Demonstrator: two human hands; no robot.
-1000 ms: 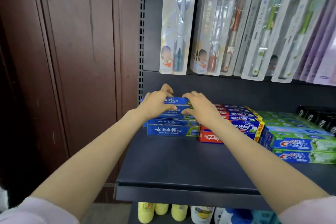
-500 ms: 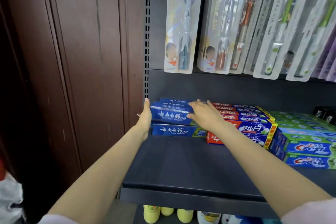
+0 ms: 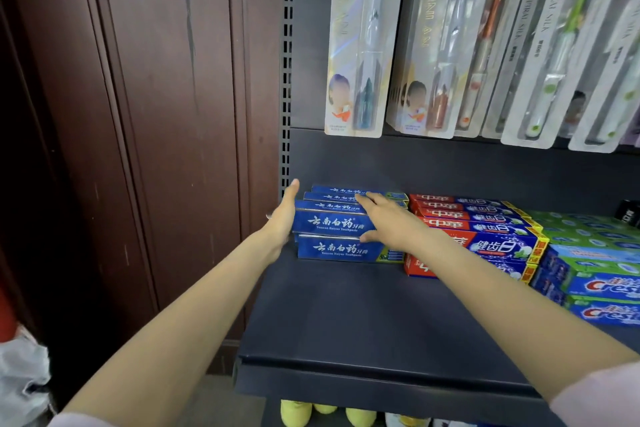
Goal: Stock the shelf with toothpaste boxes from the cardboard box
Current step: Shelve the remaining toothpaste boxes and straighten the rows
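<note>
Dark shelf (image 3: 363, 322) bare across its whole front half, from the front lip back to the stacked goods; open room there and toward the front left corner. At the left edge, a perforated upright (image 3: 285, 80), with a brown wooden panel (image 3: 166, 114) just beyond it.

Blue toothpaste boxes (image 3: 337, 248) stacked at the back left corner of the shelf, long faces forward, left ends close to the left edge. Just right of them, touching or nearly so, red toothpaste boxes (image 3: 464, 218); farther right, green and blue Crest boxes (image 3: 595, 284) reaching the right side of view. Hanging above the back wall, carded toothbrush packs (image 3: 360, 45).

Left hand (image 3: 282, 218) held flat and upright, fingers straight and together, palm pressed against the left ends of the upper blue boxes; nothing gripped. Right hand (image 3: 388, 218) laid over the stack's top, fingers extended along the upper boxes, thumb against the front face of the upper front box; a loose spread, whether pinching cannot be told.
</note>
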